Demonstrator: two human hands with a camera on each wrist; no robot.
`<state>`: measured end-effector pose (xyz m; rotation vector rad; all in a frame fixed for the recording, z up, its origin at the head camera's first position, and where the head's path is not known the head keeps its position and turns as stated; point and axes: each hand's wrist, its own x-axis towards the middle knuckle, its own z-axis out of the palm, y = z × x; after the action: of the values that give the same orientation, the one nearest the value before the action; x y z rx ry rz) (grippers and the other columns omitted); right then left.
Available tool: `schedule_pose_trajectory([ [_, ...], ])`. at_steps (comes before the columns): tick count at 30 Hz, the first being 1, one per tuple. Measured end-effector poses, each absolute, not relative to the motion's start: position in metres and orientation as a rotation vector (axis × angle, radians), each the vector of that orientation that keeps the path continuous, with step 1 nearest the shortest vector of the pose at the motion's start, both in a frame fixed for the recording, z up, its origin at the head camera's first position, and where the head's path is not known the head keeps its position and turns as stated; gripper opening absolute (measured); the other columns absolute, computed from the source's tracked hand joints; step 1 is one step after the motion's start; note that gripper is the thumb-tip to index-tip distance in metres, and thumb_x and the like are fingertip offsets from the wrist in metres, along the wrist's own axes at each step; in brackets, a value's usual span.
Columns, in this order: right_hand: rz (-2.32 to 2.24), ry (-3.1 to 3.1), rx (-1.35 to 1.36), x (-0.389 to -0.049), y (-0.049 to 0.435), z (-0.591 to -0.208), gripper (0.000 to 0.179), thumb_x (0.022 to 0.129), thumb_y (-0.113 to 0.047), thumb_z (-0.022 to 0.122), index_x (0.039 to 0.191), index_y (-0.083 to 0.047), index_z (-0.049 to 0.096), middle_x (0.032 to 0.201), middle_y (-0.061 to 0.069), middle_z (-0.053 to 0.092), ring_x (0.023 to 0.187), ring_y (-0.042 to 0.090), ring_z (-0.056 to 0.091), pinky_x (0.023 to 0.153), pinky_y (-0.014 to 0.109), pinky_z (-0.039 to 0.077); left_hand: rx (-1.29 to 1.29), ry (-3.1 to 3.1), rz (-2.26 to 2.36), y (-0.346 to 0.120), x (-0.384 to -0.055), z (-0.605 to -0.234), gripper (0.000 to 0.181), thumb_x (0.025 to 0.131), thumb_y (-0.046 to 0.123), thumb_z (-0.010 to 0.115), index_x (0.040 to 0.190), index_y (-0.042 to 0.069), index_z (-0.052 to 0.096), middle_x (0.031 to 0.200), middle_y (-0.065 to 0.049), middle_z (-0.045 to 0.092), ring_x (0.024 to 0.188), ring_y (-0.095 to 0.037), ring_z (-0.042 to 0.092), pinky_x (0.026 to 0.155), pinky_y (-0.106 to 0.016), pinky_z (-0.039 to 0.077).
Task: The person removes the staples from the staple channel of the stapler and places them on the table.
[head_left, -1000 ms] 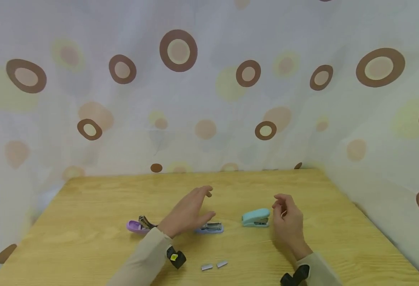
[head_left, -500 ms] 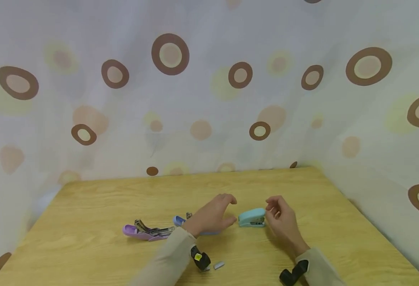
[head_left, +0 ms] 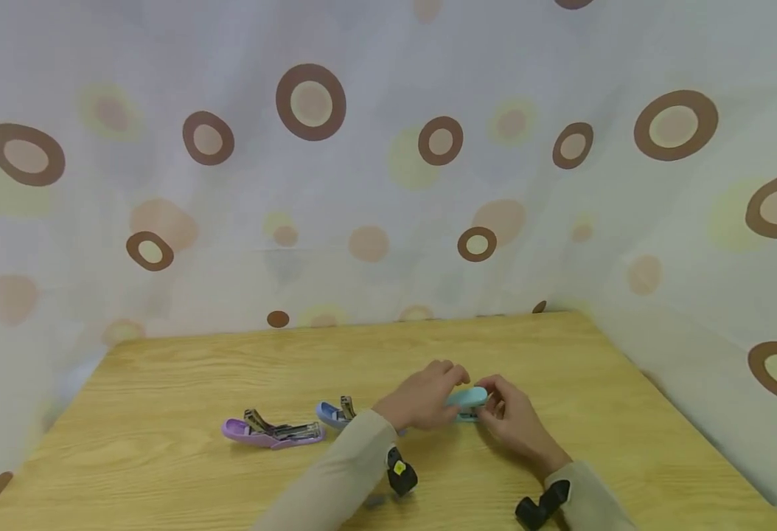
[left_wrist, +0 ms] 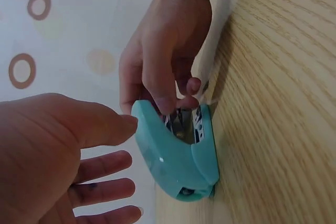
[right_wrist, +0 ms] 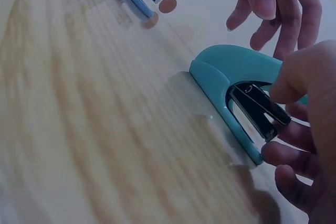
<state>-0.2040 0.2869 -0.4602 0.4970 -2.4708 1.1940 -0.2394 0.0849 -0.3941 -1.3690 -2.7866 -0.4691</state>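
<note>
While the teal stapler [head_left: 471, 396] stands upright on the table [head_left: 163, 479], a little right of centre in the head view, the right hand [head_left: 513, 422] pinches its front end, thumb on one side of the handle [left_wrist: 157, 148], curled fingers at the other side and at the tip of the base [left_wrist: 208, 145]. Close by the stapler's hinge end is the left hand [head_left: 424, 398], its fingers loosely spread and gripping nothing; whether its thumb touches the handle I cannot tell. Within the teal stapler's mouth sits a black and metal magazine [right_wrist: 257, 109], the inside of which is hidden. Well to the left, the purple stapler [head_left: 269, 440] lies opened out, its top swung back so that the long metal tray [head_left: 302, 431] shows; what that tray holds is too small to make out. Between it and the left hand lies the blue stapler [head_left: 332, 415], also opened, one metal part raised, its right end mostly behind the hand and sleeve [head_left: 349, 472]. Near the left wrist's black camera [head_left: 402, 478], a small grey piece [head_left: 375, 501] shows blurred.
</note>
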Motion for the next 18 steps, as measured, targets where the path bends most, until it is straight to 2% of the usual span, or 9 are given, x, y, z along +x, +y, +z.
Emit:
schedule_pose_trajectory([
  [11,1.186,-2.485,0.584,-0.207,0.294,-0.466,0.023,0.085,0.001,0.067,0.105,-0.004,0.056,0.077,-0.004,0.052,0.062,0.001,0.044,0.053,0.020,0.040,-1.386,-2.855,-0.449,0.113,-0.247,-0.395,0.034,0.093,0.019,0.062,0.126,0.024,0.055,0.112,0.002,0.058,0.090,-0.008,0.055,0.074,-0.021,0.046],
  [14,1.193,-2.494,0.620,-0.208,0.296,-0.468,0.021,0.087,0.001,0.066,0.102,-0.006,0.054,0.076,-0.004,0.050,0.060,0.000,0.043,0.052,0.020,0.040,-1.413,-2.848,-0.380,0.117,-0.249,-0.396,0.036,0.094,0.019,0.062,0.128,0.026,0.056,0.111,0.002,0.060,0.092,-0.010,0.057,0.075,-0.022,0.047],
  [18,1.190,-2.494,0.635,-0.209,0.295,-0.467,0.020,0.087,-0.001,0.067,0.100,-0.008,0.054,0.075,-0.005,0.049,0.059,0.000,0.042,0.052,0.021,0.039,-1.407,-2.849,-0.386,0.120,-0.253,-0.402,0.036,0.092,0.018,0.065,0.126,0.027,0.059,0.113,0.004,0.062,0.100,-0.009,0.059,0.084,-0.022,0.048],
])
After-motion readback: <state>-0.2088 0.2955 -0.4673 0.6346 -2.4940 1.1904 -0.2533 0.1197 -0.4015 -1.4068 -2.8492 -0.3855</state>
